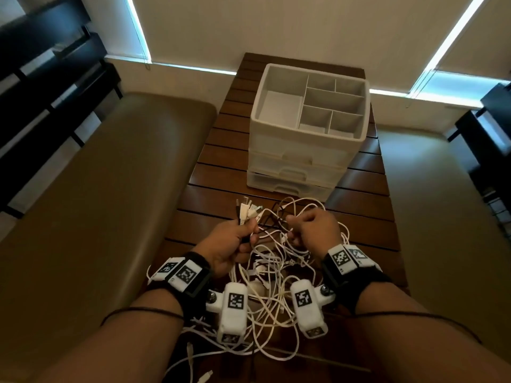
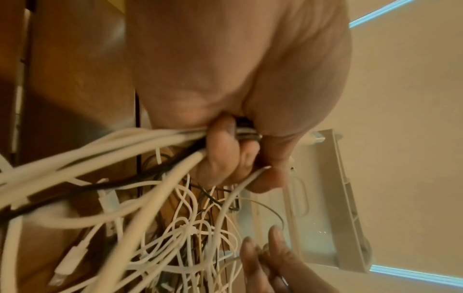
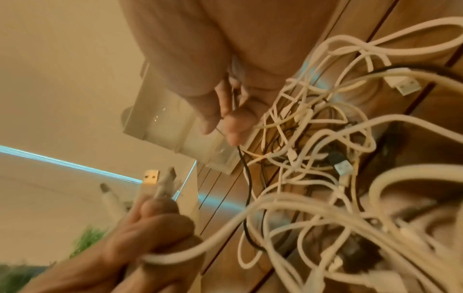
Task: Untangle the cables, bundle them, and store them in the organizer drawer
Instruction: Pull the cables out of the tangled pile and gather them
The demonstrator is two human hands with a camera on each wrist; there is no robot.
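One tangle of cables (image 1: 272, 275) is lying before one three-drawer organizer (image 1: 307, 128). The left hand (image 1: 232, 244) is gripping several plug ends (image 1: 246, 210), fingers clamped; the right hand (image 1: 313, 230) is pinching a thin black cable (image 3: 246, 174). The exact number of cables cannot be told.

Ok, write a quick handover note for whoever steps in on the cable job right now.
Left hand: grips a bunch of cable ends, plugs pointing up.
Right hand: fingers pinch one thin strand.
Cables: one tangled heap on the wooden table, in front of the organizer, whose drawers look closed.
Done: plug ends gathered.
Left: untangle, bundle, store in a drawer.
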